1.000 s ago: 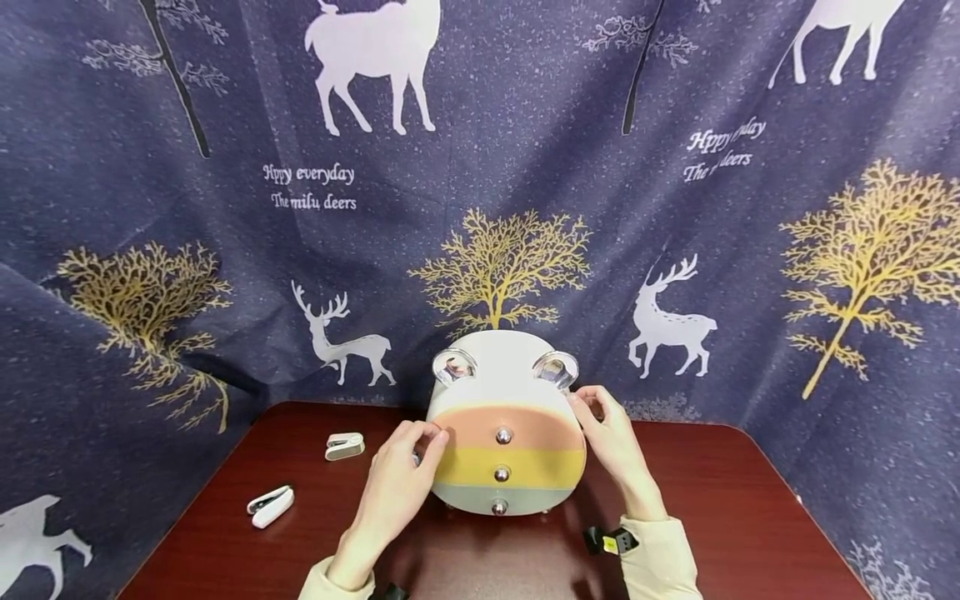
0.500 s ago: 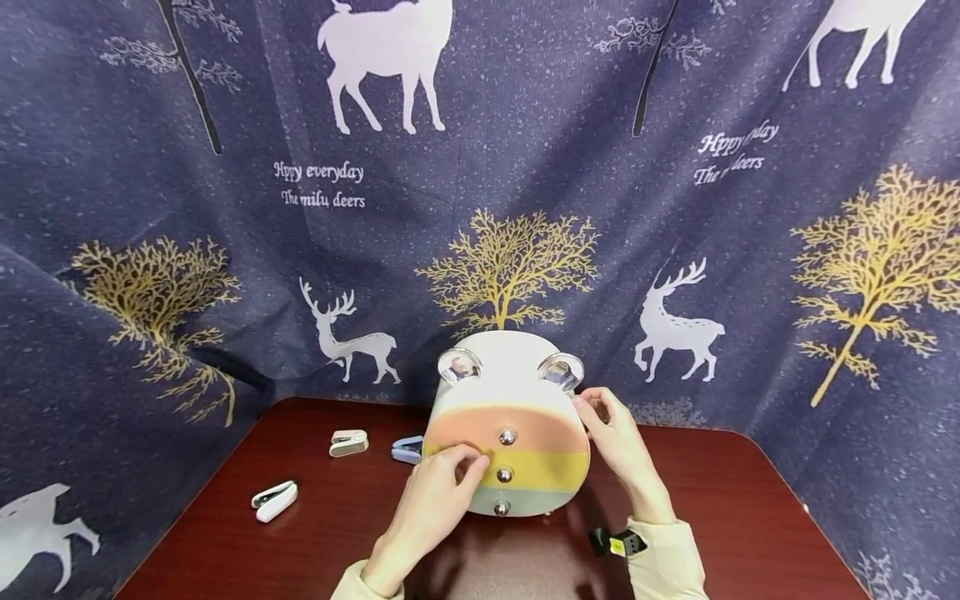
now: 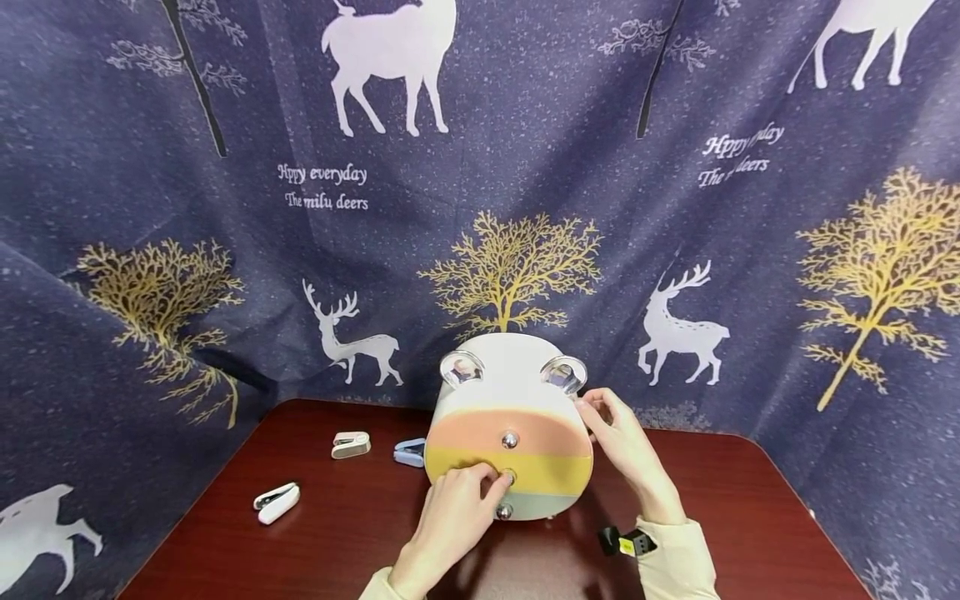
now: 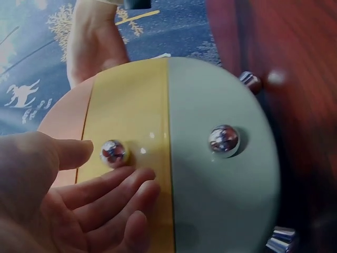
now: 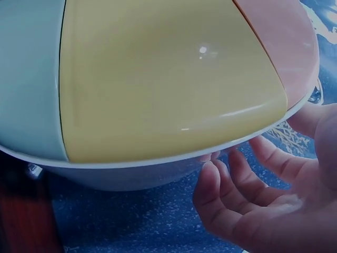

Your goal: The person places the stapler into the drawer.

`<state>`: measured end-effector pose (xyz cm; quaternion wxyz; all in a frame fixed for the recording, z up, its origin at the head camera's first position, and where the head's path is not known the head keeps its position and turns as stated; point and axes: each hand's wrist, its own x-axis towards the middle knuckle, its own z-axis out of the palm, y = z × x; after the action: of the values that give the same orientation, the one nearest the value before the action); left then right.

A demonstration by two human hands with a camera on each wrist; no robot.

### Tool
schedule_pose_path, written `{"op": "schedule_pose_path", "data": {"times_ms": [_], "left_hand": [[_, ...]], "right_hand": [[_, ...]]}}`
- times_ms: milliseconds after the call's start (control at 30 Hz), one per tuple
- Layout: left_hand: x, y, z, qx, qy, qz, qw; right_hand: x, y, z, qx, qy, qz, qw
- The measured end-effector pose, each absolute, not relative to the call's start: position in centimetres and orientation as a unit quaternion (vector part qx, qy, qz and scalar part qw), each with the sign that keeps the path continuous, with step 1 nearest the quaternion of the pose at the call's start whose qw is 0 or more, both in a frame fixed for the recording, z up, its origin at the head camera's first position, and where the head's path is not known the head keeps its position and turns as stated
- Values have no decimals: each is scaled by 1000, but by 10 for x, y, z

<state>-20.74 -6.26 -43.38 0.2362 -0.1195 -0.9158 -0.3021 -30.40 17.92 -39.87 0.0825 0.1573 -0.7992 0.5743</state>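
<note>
A white rounded drawer box (image 3: 506,379) with two mirrored, eye-like rings has three coloured drawer fronts, each with a chrome knob. My left hand (image 3: 459,510) is at the yellow drawer (image 3: 551,475), the middle one. In the left wrist view its thumb and fingers lie on either side of the yellow drawer's knob (image 4: 114,153), with a small gap between thumb and knob. The green drawer's knob (image 4: 225,140) stands beside it. My right hand (image 3: 618,442) touches the box's right side near the ring, its fingers loosely bent along the wall in the right wrist view (image 5: 263,184).
On the left of the dark red table (image 3: 352,533) lie a white stapler (image 3: 277,502) and a cream stapler (image 3: 350,444). A light blue stapler-like thing (image 3: 409,452) sits close against the box's left side. A patterned navy cloth (image 3: 525,167) hangs behind.
My left hand has moved from the box's left side rightward across the front to the yellow drawer's knob, uncovering the light blue thing. The right hand has stayed at the box's side.
</note>
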Motion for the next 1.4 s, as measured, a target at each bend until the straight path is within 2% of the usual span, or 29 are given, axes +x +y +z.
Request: {"op": "schedule_pose_path", "data": {"times_ms": [167,400,833,1033,1400], "left_hand": [[-209,-57,-439,-106,-924,-268,249],[-208,-52,-444,-96,-916,-211,328],[-212,-47,-451,-141,-875,-248,390],[-215,-47,-453,-160,-861,-268,402],[-213,-48,-454,-171,-860,-290,384]], "right_hand": [[-305,181,-397,169,-802,567,79],[-306,182,-398,173,-807,559,80],[-308,184,-400,189,-809,549,96],[-307,184,-399,182,-809,551,93],[-305,182,-397,181,-807,557,82]]}}
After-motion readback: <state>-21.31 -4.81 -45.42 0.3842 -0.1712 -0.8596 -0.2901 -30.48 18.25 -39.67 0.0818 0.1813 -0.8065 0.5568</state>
